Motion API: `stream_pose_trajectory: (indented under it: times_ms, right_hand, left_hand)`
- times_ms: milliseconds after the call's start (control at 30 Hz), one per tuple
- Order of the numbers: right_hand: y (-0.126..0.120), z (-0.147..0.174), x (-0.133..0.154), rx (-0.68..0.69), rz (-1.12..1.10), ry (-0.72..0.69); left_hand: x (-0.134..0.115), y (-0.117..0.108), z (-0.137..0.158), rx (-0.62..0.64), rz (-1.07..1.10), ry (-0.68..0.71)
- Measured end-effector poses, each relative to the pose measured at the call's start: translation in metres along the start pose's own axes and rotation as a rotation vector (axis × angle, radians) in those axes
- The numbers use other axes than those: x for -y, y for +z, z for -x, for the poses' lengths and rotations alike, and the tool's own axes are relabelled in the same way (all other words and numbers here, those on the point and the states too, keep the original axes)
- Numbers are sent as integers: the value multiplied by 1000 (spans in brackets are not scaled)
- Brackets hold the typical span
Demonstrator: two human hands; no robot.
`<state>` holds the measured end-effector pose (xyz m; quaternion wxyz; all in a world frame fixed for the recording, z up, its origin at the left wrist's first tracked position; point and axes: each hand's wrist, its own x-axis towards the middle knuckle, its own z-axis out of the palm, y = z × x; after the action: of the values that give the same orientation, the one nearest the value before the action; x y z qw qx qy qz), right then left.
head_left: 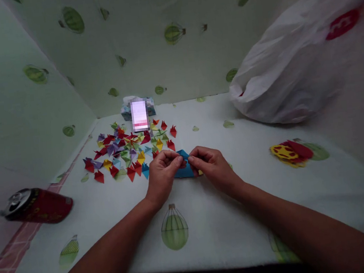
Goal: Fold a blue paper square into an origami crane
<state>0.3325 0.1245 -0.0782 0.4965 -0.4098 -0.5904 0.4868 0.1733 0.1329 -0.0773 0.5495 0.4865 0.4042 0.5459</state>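
Note:
My left hand [162, 170] and my right hand [214, 166] meet near the middle of the table, both closed in a pinch. Between the fingertips is a small piece of blue origami paper [183, 153], its top coming to a point. More blue paper [184, 171] shows just below the fingers, with a bit of yellow at its right edge; I cannot tell whether it is part of the held piece. Left of and beyond my hands lie many small folded paper cranes [137, 168] in red, yellow, purple, green and blue.
A phone [139, 115] with a lit screen leans on a tissue box [126, 112] at the back. On its side at the left lies a drink can [42, 206]. To the right are a white plastic bag [276, 73] and a yellow and red cut-out piece [284, 151].

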Motion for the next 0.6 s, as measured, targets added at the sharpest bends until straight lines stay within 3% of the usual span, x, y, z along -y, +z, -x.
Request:
stream_pose_trajectory:
  times_ms: [267, 600]
  right_hand:
    - [0, -1, 0, -6, 27, -1]
    - [-2, -2, 0, -21, 13, 17]
  left_hand:
    - [1, 1, -2, -12, 85, -89]
    - [1, -2, -3, 48, 27, -45]
